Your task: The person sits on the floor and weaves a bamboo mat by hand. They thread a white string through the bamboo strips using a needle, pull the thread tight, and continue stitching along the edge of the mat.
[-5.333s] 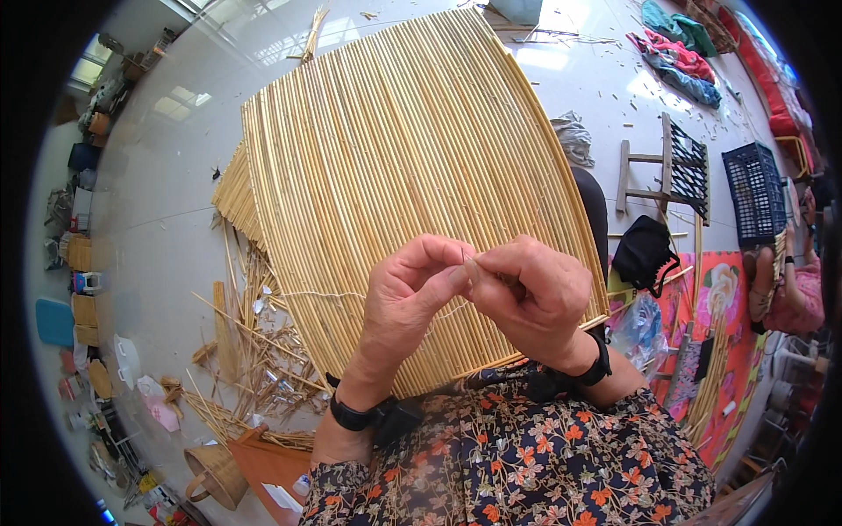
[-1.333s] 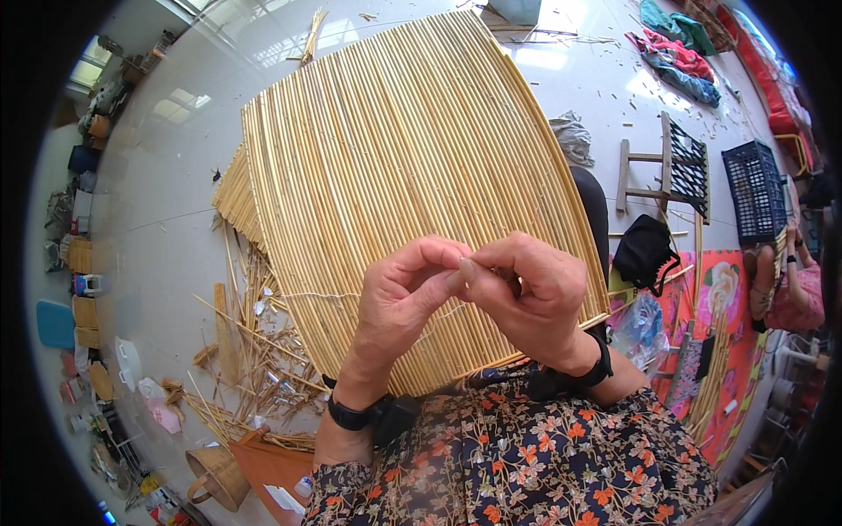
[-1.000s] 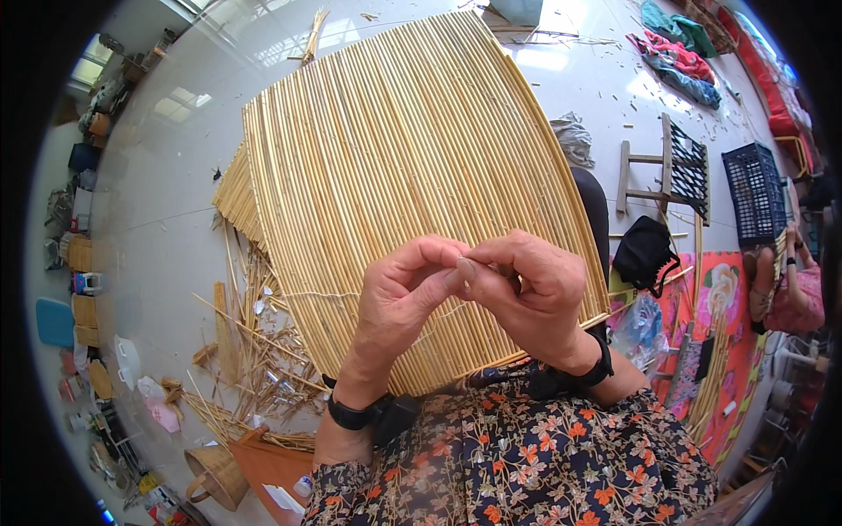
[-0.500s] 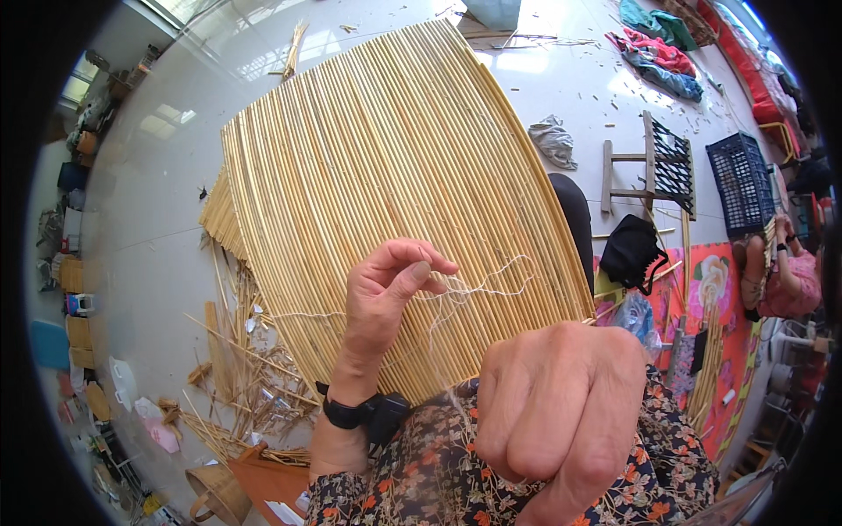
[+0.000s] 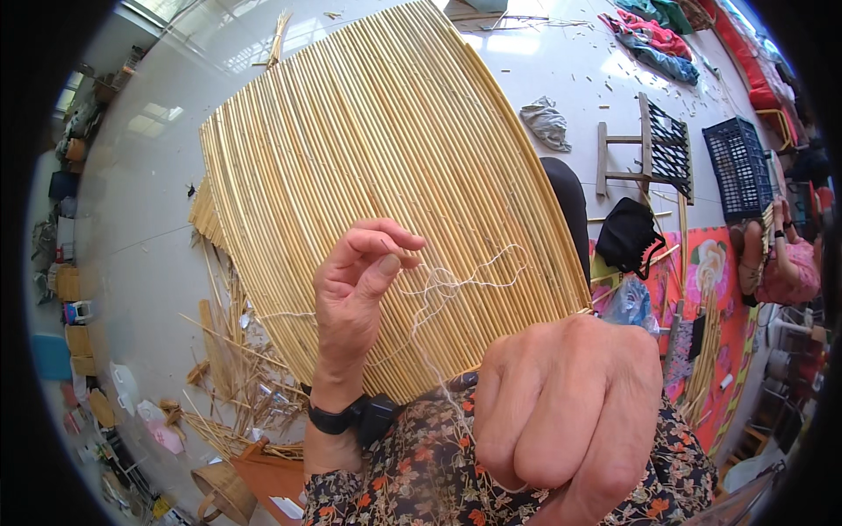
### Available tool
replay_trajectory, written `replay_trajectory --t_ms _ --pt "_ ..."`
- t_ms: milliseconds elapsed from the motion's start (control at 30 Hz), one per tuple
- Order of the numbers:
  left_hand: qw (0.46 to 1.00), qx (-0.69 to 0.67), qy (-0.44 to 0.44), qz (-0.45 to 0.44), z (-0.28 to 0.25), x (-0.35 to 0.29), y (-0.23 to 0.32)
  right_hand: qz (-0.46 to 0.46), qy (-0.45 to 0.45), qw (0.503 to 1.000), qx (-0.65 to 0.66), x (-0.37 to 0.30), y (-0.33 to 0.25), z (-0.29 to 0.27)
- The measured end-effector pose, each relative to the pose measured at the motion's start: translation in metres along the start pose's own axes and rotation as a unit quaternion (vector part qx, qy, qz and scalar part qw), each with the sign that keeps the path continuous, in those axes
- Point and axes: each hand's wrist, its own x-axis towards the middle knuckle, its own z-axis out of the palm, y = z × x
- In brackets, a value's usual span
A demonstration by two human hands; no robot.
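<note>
A mat of thin yellow reed stalks point(image 5: 377, 149), laid side by side, spreads in front of me, its near end by my lap. Over its near part hangs my left hand point(image 5: 355, 276), thumb and curled fingers brought together on a thin white string point(image 5: 474, 282). Loose loops of this string lie to the right of the fingertips, and one stretch crosses the mat to the left. Closed in a fist, my right hand point(image 5: 570, 403) is raised close to the camera at the lower right. The string runs down to it; the fingertips are hidden.
Loose stalks and scraps point(image 5: 237, 377) litter the floor at left, near a woven basket point(image 5: 224, 491). To the right are a wooden stool point(image 5: 649, 149), a black bag point(image 5: 627, 237), a dark crate point(image 5: 737, 167) and a grey cloth point(image 5: 545, 123). Another person point(image 5: 785, 272) sits at far right.
My left hand has moved left and slightly up, away from the string loops' centre. My right hand stays in a fist, a little more to the right. The whole view has shifted slightly.
</note>
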Motion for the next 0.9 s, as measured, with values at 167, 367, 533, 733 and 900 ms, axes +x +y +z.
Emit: replay_trajectory --t_ms 167,367,533,733,900 --pt "0.998 -0.026 -0.026 0.056 0.003 -0.003 0.013 0.063 -0.049 0.997 0.009 0.002 -0.005 -0.012" --pt "0.993 -0.104 -0.016 0.053 0.018 -0.011 0.027 0.34 0.199 0.856 -0.334 -0.025 -0.016 -0.024" --pt "0.999 -0.039 -0.01 0.028 0.015 -0.017 0.025 0.43 0.292 0.789 -0.327 -0.046 -0.008 -0.032" --pt "0.998 0.046 0.003 0.038 0.017 -0.021 0.022 0.427 0.298 0.781 -0.345 -0.052 -0.005 -0.03" --pt "0.989 0.111 -0.018 0.101 0.015 -0.016 0.017 0.418 0.276 0.774 -0.388 -0.054 -0.004 -0.03"
